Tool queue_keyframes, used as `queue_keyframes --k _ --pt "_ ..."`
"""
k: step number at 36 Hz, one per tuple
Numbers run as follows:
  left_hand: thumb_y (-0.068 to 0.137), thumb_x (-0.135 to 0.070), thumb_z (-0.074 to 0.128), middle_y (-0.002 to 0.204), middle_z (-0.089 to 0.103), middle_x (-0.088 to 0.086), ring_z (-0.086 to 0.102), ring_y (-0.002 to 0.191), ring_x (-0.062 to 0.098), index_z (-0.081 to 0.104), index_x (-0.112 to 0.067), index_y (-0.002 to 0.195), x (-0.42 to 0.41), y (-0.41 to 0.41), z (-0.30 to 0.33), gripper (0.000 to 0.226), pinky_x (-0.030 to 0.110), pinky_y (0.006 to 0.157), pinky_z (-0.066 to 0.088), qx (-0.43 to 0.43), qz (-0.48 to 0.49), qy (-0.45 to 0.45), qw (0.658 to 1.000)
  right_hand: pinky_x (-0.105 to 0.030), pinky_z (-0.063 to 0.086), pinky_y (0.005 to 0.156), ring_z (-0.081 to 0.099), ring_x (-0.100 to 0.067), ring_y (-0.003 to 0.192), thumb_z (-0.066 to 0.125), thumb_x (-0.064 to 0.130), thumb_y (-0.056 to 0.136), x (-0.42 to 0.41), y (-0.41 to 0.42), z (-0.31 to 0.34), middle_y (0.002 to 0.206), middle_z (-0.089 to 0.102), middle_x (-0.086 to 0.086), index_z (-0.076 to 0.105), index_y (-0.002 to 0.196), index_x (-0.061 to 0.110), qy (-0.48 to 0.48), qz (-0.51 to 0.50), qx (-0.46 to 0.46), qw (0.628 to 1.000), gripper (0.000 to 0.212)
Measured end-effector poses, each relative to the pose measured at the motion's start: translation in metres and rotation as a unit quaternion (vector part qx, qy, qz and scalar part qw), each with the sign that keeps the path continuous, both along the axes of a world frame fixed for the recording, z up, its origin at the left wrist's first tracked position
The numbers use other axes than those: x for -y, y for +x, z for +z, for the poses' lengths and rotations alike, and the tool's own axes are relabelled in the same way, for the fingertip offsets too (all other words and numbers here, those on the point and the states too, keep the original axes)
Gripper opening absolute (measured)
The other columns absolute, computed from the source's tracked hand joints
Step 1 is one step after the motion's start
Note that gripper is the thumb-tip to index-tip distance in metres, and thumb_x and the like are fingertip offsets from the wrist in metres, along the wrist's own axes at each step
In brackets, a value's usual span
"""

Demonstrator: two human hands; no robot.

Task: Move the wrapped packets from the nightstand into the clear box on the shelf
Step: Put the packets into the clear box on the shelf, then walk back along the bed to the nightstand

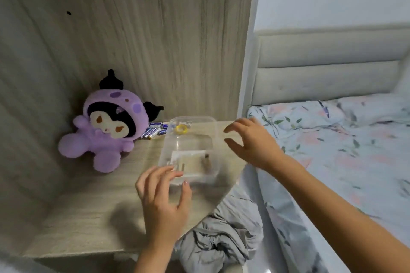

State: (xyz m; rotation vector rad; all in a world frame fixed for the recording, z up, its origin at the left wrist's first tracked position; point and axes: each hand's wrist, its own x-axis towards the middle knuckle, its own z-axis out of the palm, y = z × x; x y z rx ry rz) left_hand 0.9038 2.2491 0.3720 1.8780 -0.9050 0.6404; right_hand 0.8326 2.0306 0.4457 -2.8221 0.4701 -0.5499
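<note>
Both hands loose and holding nothing, left hand (163, 197) at 6 o'clock of the clear box (190, 148) and nearer, right hand (250, 142) at 3 o'clock, box on the shelf (88, 213), long side running toward 12.

Both hands, left (163, 200) and right (251, 142), hover with fingers spread beside a clear box (190, 148) on the shelf (88, 217) near a purple plush toy (106, 126).

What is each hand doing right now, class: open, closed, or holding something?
Left hand: open, fingers spread at the near end of the clear box, holding nothing.
Right hand: open, fingers loosely curved beside the box's right side, holding nothing.
</note>
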Motion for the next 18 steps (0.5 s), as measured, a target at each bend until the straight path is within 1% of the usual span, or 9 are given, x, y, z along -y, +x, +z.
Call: queue_keyframes --k 3,6,7,9,11,13,15,16,18 --pt "0.079 -0.025 0.055 0.095 0.066 0.003 0.047 0.103 0.025 0.07 -0.01 0.087 0.018 -0.011 0.028 0.023 0.022 0.098 0.032 0.057 -0.102 0.074 0.99 -0.039 0.044 0.09 0.049 -0.032 0.112 0.056 0.035 0.091 0.02 -0.069 -0.001 0.122 0.06 -0.005 0.061 0.119 0.019 -0.042 -0.136 -0.063 0.988 0.032" --pt "0.077 -0.031 0.052 0.091 0.066 0.002 0.047 0.096 0.024 0.07 -0.013 0.089 0.06 -0.039 0.044 0.028 0.033 0.086 0.043 0.09 -0.201 0.179 0.959 -0.038 0.044 0.093 0.045 -0.03 0.119 0.051 0.04 0.093 0.028 -0.155 -0.01 0.13 0.054 -0.005 0.055 0.125 0.023 -0.029 -0.258 -0.16 0.952 0.037" --pt "0.076 -0.036 0.05 0.091 0.067 0.001 0.048 0.094 0.023 0.07 -0.015 0.092 0.075 -0.053 0.046 0.033 0.037 0.082 0.046 0.098 -0.231 0.223 0.942 -0.038 0.044 0.094 0.043 -0.03 0.121 0.05 0.04 0.094 0.027 -0.186 -0.014 0.132 0.052 -0.005 0.052 0.128 0.023 -0.01 -0.293 -0.184 0.938 0.038" --pt "0.076 -0.044 0.046 0.092 0.068 -0.003 0.057 0.092 0.023 0.07 -0.022 0.1 0.1 -0.086 0.045 0.04 0.037 0.076 0.05 0.112 -0.287 0.297 0.904 -0.04 0.043 0.096 0.04 -0.03 0.124 0.049 0.04 0.094 0.021 -0.248 -0.02 0.135 0.048 -0.005 0.046 0.133 0.024 0.022 -0.359 -0.215 0.908 0.042" --pt "0.078 -0.048 0.045 0.093 0.069 -0.004 0.064 0.09 0.023 0.068 -0.026 0.106 0.12 -0.124 0.04 0.043 0.037 0.076 0.05 0.132 -0.339 0.336 0.869 -0.041 0.043 0.097 0.038 -0.03 0.127 0.049 0.04 0.095 0.01 -0.312 -0.025 0.139 0.046 -0.005 0.04 0.138 0.025 0.05 -0.427 -0.226 0.874 0.047" --pt "0.082 -0.051 0.039 0.1 0.069 -0.002 0.064 0.096 0.025 0.064 -0.027 0.116 0.137 -0.168 0.037 0.049 0.04 0.08 0.049 0.155 -0.387 0.363 0.834 -0.041 0.042 0.096 0.038 -0.03 0.128 0.048 0.04 0.095 -0.007 -0.372 -0.027 0.14 0.045 -0.006 0.036 0.14 0.024 0.074 -0.492 -0.229 0.837 0.05" --pt "0.091 -0.051 0.039 0.116 0.063 -0.002 0.056 0.111 0.024 0.051 -0.029 0.132 0.152 -0.211 0.032 0.048 0.038 0.09 0.044 0.186 -0.429 0.406 0.785 -0.041 0.042 0.095 0.039 -0.03 0.127 0.048 0.039 0.095 -0.027 -0.429 -0.029 0.139 0.046 -0.006 0.035 0.141 0.024 0.094 -0.543 -0.231 0.802 0.051" --pt "0.094 -0.049 0.04 0.122 0.06 -0.002 0.052 0.116 0.023 0.044 -0.03 0.137 0.158 -0.233 0.028 0.047 0.037 0.092 0.042 0.199 -0.454 0.419 0.761 -0.041 0.042 0.094 0.041 -0.03 0.126 0.048 0.039 0.095 -0.039 -0.456 -0.031 0.138 0.048 -0.006 0.035 0.141 0.024 0.105 -0.565 -0.231 0.785 0.05" --pt "0.097 -0.045 0.04 0.125 0.059 -0.003 0.052 0.116 0.022 0.037 -0.03 0.141 0.164 -0.279 0.021 0.047 0.036 0.091 0.045 0.218 -0.498 0.445 0.711 -0.041 0.044 0.094 0.045 -0.029 0.123 0.049 0.039 0.094 -0.066 -0.509 -0.036 0.134 0.052 -0.006 0.038 0.14 0.024 0.135 -0.605 -0.223 0.752 0.049"
